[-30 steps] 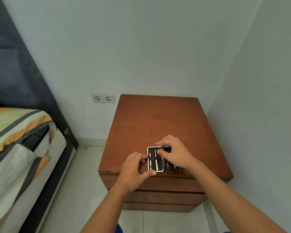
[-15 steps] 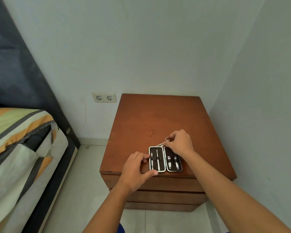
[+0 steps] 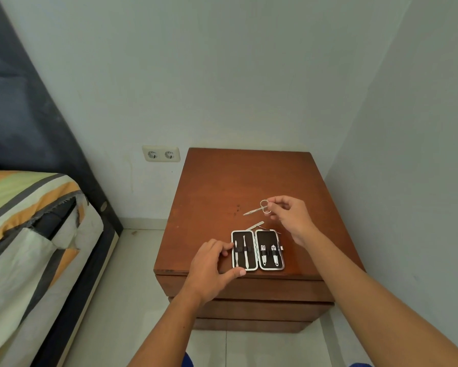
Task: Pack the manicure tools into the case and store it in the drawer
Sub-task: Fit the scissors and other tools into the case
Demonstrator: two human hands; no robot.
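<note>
A small black manicure case (image 3: 257, 250) with a white rim lies open near the front edge of the brown nightstand (image 3: 249, 186). Two slim tools sit in its left half and two clippers in its right half. My left hand (image 3: 212, 268) grips the case's left edge with thumb and fingers. My right hand (image 3: 291, 218) pinches the ring handles of small silver scissors (image 3: 257, 209), raised behind the case, blades pointing left. A nail file (image 3: 254, 225) lies on the wood just behind the case.
The nightstand has shut drawers (image 3: 249, 290) below its top. White walls stand close behind and to the right. A double wall socket (image 3: 161, 154) is at the left. A bed (image 3: 29, 234) with striped bedding fills the left side; pale floor tiles lie between.
My right hand has lifted off the case and moved back and to the right, carrying the scissors. The right half of the case is now uncovered. My left hand has stayed on the case.
</note>
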